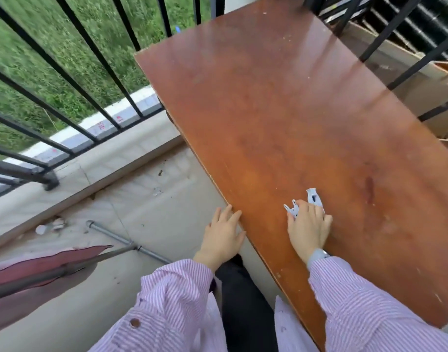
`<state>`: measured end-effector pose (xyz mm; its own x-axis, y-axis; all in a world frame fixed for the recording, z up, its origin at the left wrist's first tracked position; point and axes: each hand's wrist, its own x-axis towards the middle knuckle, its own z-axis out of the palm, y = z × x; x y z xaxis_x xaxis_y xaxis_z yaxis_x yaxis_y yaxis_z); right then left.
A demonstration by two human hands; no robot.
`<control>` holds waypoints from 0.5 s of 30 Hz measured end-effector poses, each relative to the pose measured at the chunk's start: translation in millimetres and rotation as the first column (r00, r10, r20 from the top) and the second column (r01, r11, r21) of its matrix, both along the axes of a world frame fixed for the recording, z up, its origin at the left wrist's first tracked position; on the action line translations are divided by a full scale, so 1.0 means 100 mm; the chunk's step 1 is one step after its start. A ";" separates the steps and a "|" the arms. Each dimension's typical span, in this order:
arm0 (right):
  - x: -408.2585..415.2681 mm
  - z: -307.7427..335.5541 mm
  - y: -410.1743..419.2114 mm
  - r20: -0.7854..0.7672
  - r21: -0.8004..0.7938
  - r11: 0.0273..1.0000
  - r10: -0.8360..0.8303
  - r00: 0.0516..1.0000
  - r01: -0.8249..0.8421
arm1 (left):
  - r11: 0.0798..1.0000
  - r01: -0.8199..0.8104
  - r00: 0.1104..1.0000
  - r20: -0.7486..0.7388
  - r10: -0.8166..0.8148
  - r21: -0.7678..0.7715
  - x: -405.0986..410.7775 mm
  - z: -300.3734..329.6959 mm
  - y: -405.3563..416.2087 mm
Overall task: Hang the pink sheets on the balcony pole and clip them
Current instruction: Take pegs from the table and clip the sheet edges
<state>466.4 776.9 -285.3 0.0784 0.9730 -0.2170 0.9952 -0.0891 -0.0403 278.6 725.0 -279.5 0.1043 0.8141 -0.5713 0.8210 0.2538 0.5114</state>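
Clips (305, 203): two pale plastic clothes pegs on the wooden table (281, 110), near its left long edge, toward the near end; one peeps out by the fingertips, the other juts out beyond the hand.
Handling (judged): light, stiff, springy; small enough to skid on the glossy top. Best pinched at the tail ends.
Right hand (309, 228): lies over both clips, fingers bent down onto them; whether they are actually gripped I cannot tell.
Left hand (224, 233): fingers straight, resting on the table's left edge, holding nothing.
Pink sheets (40, 265): draped over a grey pole (55, 271) at lower left, well apart from the table; soft, limp, probably bulky.
Surroundings: black balcony railing (65, 80), tiled floor, metal pipe (126, 241) on the floor, cardboard beyond the table's right edge.
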 end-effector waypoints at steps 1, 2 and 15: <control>-0.04 0.01 0.01 -0.016 -0.009 1.000 0.000 1.000 0.000 | 0.997 -0.071 0.997 0.019 0.071 0.014 -0.08 0.02 -0.01; -0.10 0.03 0.01 -0.042 -0.011 1.000 0.014 0.999 -0.015 | 0.988 -0.149 0.989 0.031 0.148 0.038 -0.16 0.04 -0.03; -2.55 0.40 -0.56 -0.727 -0.223 0.765 0.283 0.626 -0.604 | 0.114 -0.943 0.093 -0.082 0.992 0.314 -1.90 0.58 -1.54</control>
